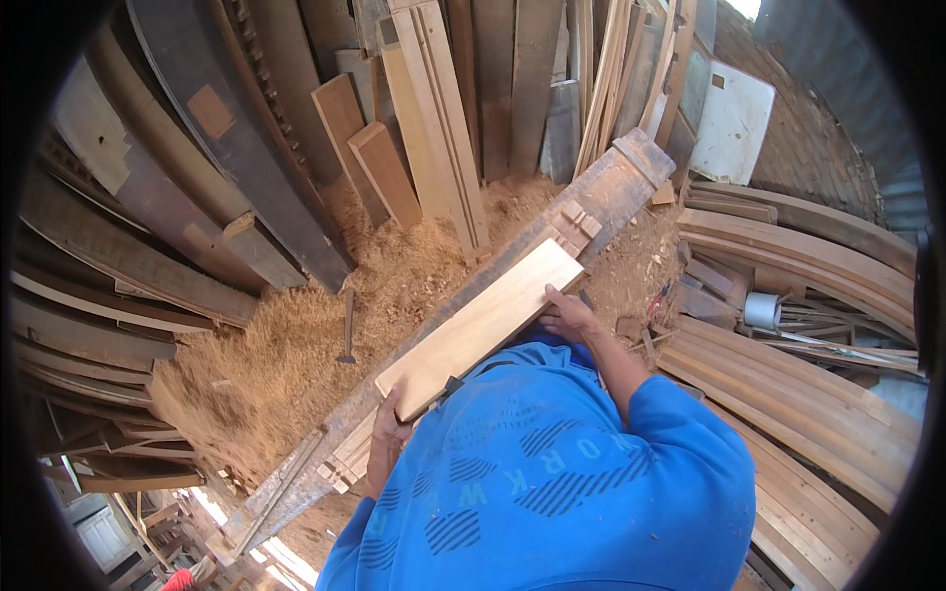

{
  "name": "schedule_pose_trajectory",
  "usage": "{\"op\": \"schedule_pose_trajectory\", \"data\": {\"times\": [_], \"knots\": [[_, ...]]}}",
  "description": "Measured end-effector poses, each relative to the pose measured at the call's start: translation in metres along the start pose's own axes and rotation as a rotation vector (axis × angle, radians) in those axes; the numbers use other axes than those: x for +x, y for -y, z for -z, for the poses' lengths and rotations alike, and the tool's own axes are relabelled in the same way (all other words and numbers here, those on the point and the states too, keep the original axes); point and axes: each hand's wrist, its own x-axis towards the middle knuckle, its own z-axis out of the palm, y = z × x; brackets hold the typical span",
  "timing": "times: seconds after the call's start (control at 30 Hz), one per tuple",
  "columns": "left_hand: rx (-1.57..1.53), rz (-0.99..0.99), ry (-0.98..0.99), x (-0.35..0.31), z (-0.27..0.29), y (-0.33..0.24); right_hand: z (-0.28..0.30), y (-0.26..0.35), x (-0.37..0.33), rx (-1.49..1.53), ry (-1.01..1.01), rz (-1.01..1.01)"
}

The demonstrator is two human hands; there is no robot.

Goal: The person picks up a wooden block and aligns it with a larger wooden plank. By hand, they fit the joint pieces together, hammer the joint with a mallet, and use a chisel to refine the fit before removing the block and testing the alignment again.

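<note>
A pale, smooth wooden board (483,320) lies slantwise in front of my body, above a long narrow workbench (616,187). My left hand (389,426) grips its lower left end, with the thumb along the edge. Near the upper right end, my right hand (567,313) holds the near edge, thumb on the top face. The fingers of both hands are partly hidden beneath the board. Whether the board rests on the bench or is held just over it, I cannot tell. A small wooden block (574,225) sits on the bench past the board's far end.
Sawdust and shavings (286,355) cover the ground beyond the bench, where a hammer-like tool (347,330) stands or lies. Several planks (434,108) lean upright at the back and left. Stacked timber (798,414) and a white cylindrical container (762,309) are at the right.
</note>
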Motion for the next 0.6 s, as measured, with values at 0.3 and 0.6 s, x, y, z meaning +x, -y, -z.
{"op": "schedule_pose_trajectory", "data": {"times": [0.3,0.6], "knots": [[0.266,-0.159,0.201,0.009,-0.018,-0.009,-0.017,0.002,0.029,0.557,0.214,0.421],[0.090,-0.131,0.303,0.085,-0.180,-0.022,-0.015,0.158,-0.049,0.516,0.065,1.068]]}}
